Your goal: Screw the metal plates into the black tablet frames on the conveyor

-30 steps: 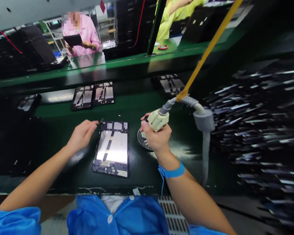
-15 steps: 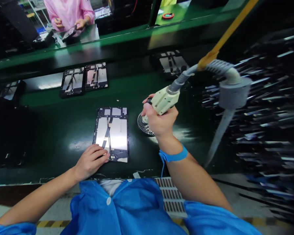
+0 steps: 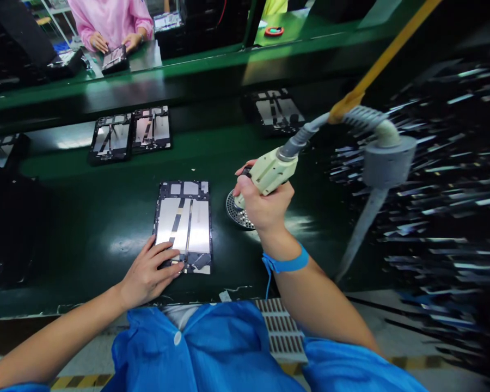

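Note:
An opened tablet (image 3: pixel 201 220), with a bare silver plate and a black frame, lies flat on the green workbench (image 3: pixel 85 218). My left hand (image 3: pixel 151 272) rests on its lower left corner, fingers stretched out over the edge and fingertips near the bottom parts. A thin dark strip (image 3: pixel 189 220) runs straight down the plate. My right hand (image 3: pixel 267 204) is closed round a pale electric screwdriver (image 3: pixel 274 170). The tool points down at a round perforated screw tray (image 3: pixel 234 215) right of the tablet. My palm and fingers hide part of the tray and the tool's lower end.
Further opened tablets (image 3: pixel 111 136) lie along the back, with another (image 3: pixel 280 111) behind the screwdriver. A yellow strap (image 3: pixel 379 65) holds up the tool's cable by a grey cylinder (image 3: pixel 389 163). Blurred dark stacks fill the right. A co-worker in pink (image 3: pixel 112 22) handles a device across the bench.
The strip on the tablet, curved before, now lies straight. My left fingers have spread and shifted on the corner. My right hand stays over the tray; the co-worker's device has tilted flatter.

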### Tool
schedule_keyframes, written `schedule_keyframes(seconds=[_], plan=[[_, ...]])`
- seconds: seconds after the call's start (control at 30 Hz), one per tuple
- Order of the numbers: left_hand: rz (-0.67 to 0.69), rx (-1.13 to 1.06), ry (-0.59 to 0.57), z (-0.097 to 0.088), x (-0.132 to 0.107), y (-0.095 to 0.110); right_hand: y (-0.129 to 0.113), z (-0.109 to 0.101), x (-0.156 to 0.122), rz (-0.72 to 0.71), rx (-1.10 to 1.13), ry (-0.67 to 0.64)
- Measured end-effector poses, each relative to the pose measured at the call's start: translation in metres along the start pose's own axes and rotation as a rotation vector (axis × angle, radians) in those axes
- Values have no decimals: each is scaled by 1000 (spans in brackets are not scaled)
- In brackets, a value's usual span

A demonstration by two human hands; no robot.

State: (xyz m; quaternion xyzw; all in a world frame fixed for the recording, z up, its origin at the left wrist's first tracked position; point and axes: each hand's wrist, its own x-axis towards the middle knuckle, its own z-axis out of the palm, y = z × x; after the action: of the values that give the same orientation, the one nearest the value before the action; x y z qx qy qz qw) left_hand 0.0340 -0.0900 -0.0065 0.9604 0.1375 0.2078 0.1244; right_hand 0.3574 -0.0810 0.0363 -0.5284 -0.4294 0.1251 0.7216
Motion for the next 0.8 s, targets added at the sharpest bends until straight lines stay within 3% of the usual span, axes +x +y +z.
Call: schedule_keyframes(seconds=[0.13, 0.33, 0.57, 0.8], plan=[[-136, 27, 63, 14, 12, 1, 0, -2, 1, -18, -17, 24], [-217, 69, 124, 34, 51, -20, 8, -3, 8, -67, -12, 87], [-286, 57, 91, 29, 49, -15, 20, 5, 23, -64, -24, 142], [-243, -14, 112, 27, 56, -30, 27, 1, 30, -53, -77, 173]])
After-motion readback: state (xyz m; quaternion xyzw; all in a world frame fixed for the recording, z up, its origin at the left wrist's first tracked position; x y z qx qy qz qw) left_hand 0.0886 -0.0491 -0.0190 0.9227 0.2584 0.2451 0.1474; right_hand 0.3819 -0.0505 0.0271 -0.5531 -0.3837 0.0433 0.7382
